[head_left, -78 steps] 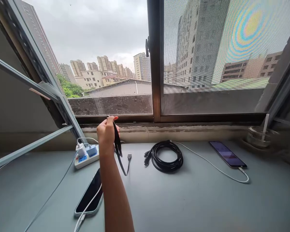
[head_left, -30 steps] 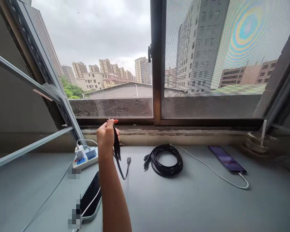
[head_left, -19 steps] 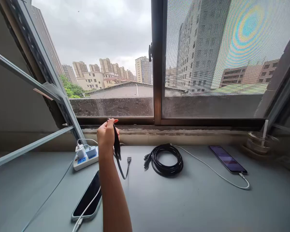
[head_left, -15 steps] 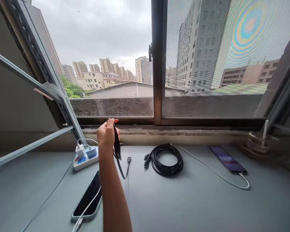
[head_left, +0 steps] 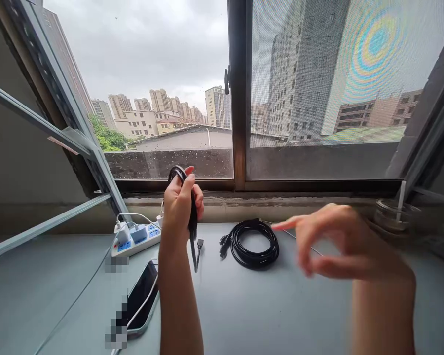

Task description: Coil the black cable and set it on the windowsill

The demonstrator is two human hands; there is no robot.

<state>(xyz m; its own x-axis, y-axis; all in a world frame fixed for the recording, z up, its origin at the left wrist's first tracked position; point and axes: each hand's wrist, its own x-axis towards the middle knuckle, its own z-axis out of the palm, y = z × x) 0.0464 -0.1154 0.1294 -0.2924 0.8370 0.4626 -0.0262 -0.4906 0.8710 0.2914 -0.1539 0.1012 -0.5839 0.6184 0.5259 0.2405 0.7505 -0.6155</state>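
Observation:
My left hand (head_left: 181, 207) is raised above the grey sill and closed round a folded black cable (head_left: 192, 217). The cable's loop sticks out above my fingers and its plug end hangs down to the sill (head_left: 244, 315). My right hand (head_left: 340, 244) hovers blurred at the right, empty, with its fingers apart and the index finger pointing left toward a coiled black cable (head_left: 253, 241) lying on the sill. My right hand hides the phone that lay at the right.
A white power strip (head_left: 133, 236) with chargers sits at the left by the window frame. A phone (head_left: 142, 298) with a white lead lies near my left forearm. A glass ashtray (head_left: 394, 214) stands at the far right. The window (head_left: 237, 98) rises directly behind.
My right hand has come into view from the right and covers the right-hand phone. My left hand has lifted and regripped the black cable, whose loop now shows above my fingers.

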